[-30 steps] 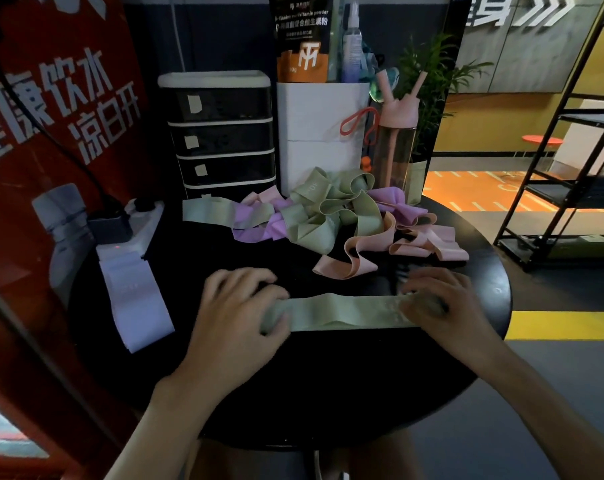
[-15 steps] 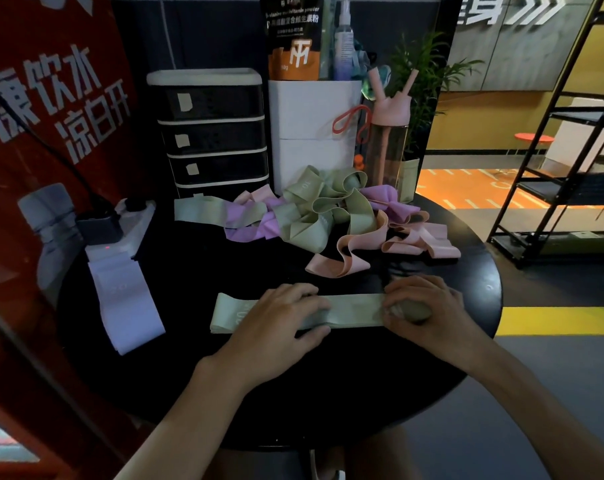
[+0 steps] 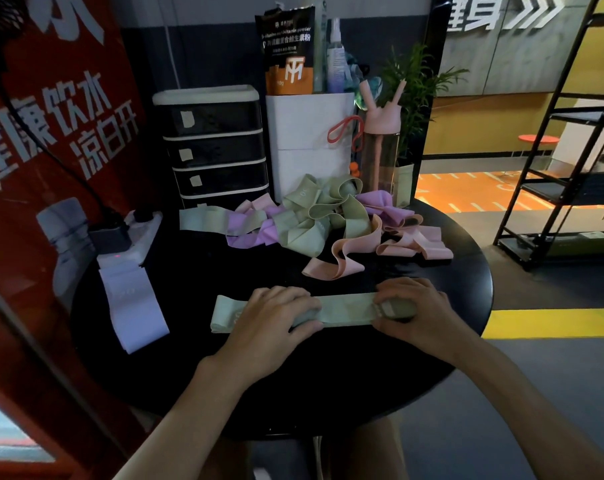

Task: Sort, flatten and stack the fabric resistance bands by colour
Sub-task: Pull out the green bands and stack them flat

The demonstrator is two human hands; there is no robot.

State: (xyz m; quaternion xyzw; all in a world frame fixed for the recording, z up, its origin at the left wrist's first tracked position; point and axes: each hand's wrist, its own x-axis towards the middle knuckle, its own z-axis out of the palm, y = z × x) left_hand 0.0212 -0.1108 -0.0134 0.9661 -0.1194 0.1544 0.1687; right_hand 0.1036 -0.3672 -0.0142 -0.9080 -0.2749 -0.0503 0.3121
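Matt woven cloth band (image 3: 345, 308) under the left hand (image 3: 269, 323); smooth, faintly glossy black tabletop (image 3: 293, 386) beneath it.

left hand (image 3: 269, 320) presses the green band (image 3: 345, 308) on the table (image 3: 293, 393), right hand (image 3: 418, 306) grips its end

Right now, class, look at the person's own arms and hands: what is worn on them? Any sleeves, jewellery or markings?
Nothing worn shows. The left hand and right hand are bare: no gloves, rings or markings visible. The left forearm and right forearm are bare as well, with no sleeve, watch or bracelet down to the picture's edge.
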